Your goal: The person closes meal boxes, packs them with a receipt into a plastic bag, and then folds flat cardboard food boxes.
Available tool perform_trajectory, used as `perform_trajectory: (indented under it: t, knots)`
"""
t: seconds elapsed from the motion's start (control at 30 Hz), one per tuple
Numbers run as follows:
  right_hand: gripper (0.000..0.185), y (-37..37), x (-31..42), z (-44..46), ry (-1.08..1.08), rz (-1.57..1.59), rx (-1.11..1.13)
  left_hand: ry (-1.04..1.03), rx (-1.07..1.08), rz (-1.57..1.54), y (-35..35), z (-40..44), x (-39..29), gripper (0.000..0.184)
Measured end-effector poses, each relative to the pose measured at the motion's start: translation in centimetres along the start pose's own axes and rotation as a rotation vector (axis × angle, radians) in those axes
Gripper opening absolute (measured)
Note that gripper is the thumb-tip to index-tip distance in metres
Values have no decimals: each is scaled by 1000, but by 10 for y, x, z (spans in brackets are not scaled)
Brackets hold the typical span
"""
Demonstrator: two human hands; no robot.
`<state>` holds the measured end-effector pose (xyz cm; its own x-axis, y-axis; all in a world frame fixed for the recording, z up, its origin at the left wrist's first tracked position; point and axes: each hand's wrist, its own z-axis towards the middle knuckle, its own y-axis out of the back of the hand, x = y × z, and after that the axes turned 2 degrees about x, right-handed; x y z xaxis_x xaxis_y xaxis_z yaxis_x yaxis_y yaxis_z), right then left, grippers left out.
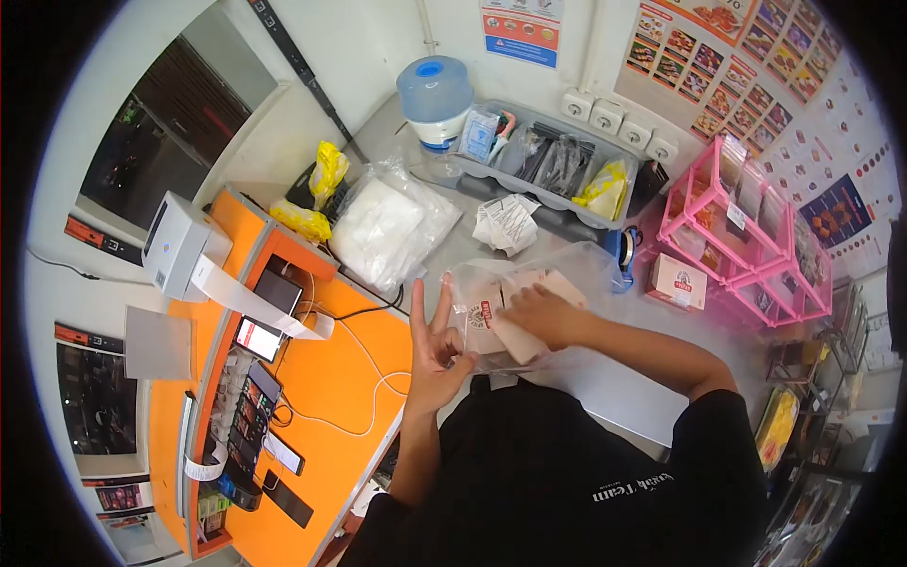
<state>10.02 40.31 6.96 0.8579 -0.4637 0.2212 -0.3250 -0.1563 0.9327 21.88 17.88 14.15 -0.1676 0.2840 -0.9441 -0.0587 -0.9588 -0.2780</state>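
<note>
Far L: printer by orange counter. White plastic bags nr metal table's L edge. L hand: 2 fingers spread in a V, at clear bag's L side; can't tell if thumb pinches it. Cardboard boxes in bag, nr table's front edge, just R of L hand, under R hand, its fingers bent over them, grip unclear. Small box farther R.

It is bright. A clear bag past the left hand shines. Far from that hand, walls bend and corners go black.
</note>
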Motion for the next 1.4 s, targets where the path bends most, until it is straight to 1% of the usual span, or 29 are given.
perform_trajectory:
  t: [0.03, 0.1, 0.13, 0.2, 0.27, 0.3, 0.33, 0.37, 0.4, 0.47, 0.5, 0.53, 0.57, 0.6, 0.63, 0.67, 0.7, 0.77, 0.8, 0.83, 0.87, 0.9, 1.0, 1.07, 1.13, 1.2, 1.27, 1.33, 1.4]
  knots:
    - [87, -26, 2, 3, 79, -161, -160, -1, 7, 5, 0, 0, 1, 122]
    - [79, -56, 5, 30, 306, -320, -324, 9, 19, 7, 0, -1, 2, 123]
    - [75, -58, 11, 40, 413, -400, -406, 16, 25, 5, 1, 0, 1, 124]
    - [68, -52, 14, 62, 508, -430, -364, 26, 7, 7, 1, 3, 0, 125]
    - [65, -44, 13, 63, 486, -378, -379, 30, -43, 12, 0, 3, 2, 126]
    - [66, -38, 19, 52, 418, -308, -415, -16, -28, 59, 6, 5, 8, 127]
    - [66, -25, 22, 37, 346, -240, -449, -20, -41, 73, 10, 5, 7, 128]
    - [51, 10, 33, 10, 205, -11, -321, -23, -52, 80, 14, 3, 5, 128]
    - [50, 33, 25, -13, 172, 318, -281, -24, -52, 80, 14, 5, 4, 128]
    - [50, 72, -25, -71, 86, 972, -233, -19, -112, -6, -1, 7, -8, 128]
    - [48, 65, -62, -105, -106, 1048, -469, -10, -153, -43, -6, 8, -12, 128]
    - [46, 52, -97, -144, -285, 1110, -708, -7, -138, -39, -7, 10, -10, 128]
    - [44, 49, -118, -181, -497, 926, -827, -8, -136, -25, -4, 11, -10, 128]
    - [61, 8, -166, -216, -677, 574, -672, -12, -147, -4, -4, 10, -11, 128]
    - [96, -59, -209, -241, -876, 107, -496, 13, -171, -9, -10, 11, -15, 127]
    - [102, -123, -246, -261, -940, 110, -371, 18, -151, -10, -12, 10, -15, 127]
    - [109, -161, -268, -273, -989, 110, -241, 22, -143, -7, -12, 8, -15, 126]
    - [127, -197, -275, -276, -942, 26, -148, 21, -109, 35, -7, 11, -14, 125]
    - [134, -158, -236, -262, -1080, 64, -27, 23, -106, 53, -4, 11, -16, 125]
    - [141, -201, -265, -264, -1066, 49, -159, 31, -94, 72, -4, 11, -17, 126]
    - [140, -209, -266, -263, -1126, -18, -166, 37, -73, 86, -2, 12, -17, 126]
    - [135, -185, -242, -262, -1180, 123, -55, 39, -55, 104, 2, 13, -17, 127]
    - [127, -215, -229, -288, -1024, 91, -35, 17, -11, 145, 15, 11, -8, 127]
    - [115, -106, -159, -280, -1055, 421, 86, 15, 2, 120, 15, 12, -7, 127]
    - [122, -27, -107, -269, -922, 418, 8, 29, 17, 115, 15, 10, 0, 127]
    - [122, 56, -52, -250, -711, 451, -111, 51, 36, 85, 12, 11, 1, 126]
    - [120, 114, -9, -229, -498, 519, -235, 59, 73, 115, 10, 12, -1, 126]
    - [112, 147, 20, -195, -259, 521, -322, 63, 95, 120, 10, 12, -3, 127]
    - [108, 144, 28, -142, 62, 605, -440, 53, 73, 81, 11, 11, -4, 126]
